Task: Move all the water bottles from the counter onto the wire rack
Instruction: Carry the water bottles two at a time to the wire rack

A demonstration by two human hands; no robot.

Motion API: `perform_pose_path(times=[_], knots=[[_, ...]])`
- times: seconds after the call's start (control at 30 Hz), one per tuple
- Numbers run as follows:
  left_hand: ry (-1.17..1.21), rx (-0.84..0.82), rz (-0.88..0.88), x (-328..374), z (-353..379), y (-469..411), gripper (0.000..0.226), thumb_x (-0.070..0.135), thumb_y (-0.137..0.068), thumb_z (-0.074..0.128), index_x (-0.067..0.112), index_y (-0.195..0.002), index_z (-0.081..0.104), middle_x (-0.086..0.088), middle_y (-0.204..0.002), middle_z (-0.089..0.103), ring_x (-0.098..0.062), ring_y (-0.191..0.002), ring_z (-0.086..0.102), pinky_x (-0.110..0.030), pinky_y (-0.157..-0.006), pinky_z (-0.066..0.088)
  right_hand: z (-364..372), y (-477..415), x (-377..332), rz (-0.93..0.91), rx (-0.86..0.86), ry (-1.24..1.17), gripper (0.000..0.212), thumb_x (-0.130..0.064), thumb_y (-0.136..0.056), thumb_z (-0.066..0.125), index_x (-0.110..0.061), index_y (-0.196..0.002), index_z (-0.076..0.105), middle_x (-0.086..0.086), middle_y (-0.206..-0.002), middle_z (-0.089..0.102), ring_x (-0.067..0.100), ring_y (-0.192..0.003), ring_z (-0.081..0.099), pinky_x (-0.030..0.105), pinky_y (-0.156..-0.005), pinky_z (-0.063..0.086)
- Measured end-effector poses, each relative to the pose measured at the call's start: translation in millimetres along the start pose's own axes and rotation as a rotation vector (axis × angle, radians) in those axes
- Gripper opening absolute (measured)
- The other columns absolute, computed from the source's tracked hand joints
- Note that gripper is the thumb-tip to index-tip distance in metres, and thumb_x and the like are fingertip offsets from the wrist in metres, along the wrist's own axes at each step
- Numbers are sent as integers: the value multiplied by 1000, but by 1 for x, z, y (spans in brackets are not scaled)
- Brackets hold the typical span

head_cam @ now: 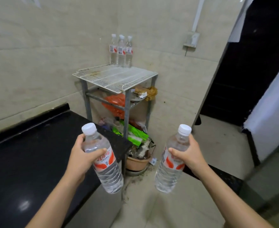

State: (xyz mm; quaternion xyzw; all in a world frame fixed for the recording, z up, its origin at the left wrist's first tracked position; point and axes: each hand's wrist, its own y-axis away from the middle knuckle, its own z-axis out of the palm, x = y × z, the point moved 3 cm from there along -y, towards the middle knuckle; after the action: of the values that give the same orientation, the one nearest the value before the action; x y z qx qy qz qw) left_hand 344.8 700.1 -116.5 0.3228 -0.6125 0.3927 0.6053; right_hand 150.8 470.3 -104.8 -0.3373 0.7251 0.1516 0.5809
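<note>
Left hand (pixel 82 155): wrapped around the upper body of one water bottle (pixel 102 157), thumb across the front above the red-and-white label; bottle tilts, cap up and to the left, base hanging past the bench's near-right corner.
Right hand (pixel 187 156): closed on a second water bottle (pixel 171 159) at the shoulder, thumb across the front; cap up and to the right, base down toward the floor, nothing under it.
Hands apart: the two held bottles are well apart, with open floor (pixel 151 203) showing between them.
Bench (pixel 28 153): black, glossy top along the left wall; its right edge ends just short of the wire rack's legs.
Wire rack (pixel 115 78): white wire top shelf on a grey frame, set in the corner of the tiled walls.
Bottles on rack (pixel 121 51): three upright at the back corner of the top shelf, packed side by side, against the wall.
Free shelf room: the front and left of the wire top are bare, front edge and both front corners unobstructed.
Under the rack: orange bag (pixel 115 104), green packets (pixel 135 134) and other clutter on lower levels; a brown pot (pixel 138 162) on the floor at its foot.
Right side: dark doorway (pixel 250 71) well clear of the rack.
</note>
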Motion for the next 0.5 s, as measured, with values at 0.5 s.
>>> perform_pose_path(times=[0.5], knots=[[-34, -25, 183, 44, 167, -125, 69, 30, -32, 76, 26, -98, 55, -3, -97, 68, -10, -83, 69, -24, -66, 56, -108, -194, 37, -111, -97, -54, 49, 0, -61, 79, -22, -94, 50, -5, -86, 61, -11, -66, 63, 5, -55, 47]])
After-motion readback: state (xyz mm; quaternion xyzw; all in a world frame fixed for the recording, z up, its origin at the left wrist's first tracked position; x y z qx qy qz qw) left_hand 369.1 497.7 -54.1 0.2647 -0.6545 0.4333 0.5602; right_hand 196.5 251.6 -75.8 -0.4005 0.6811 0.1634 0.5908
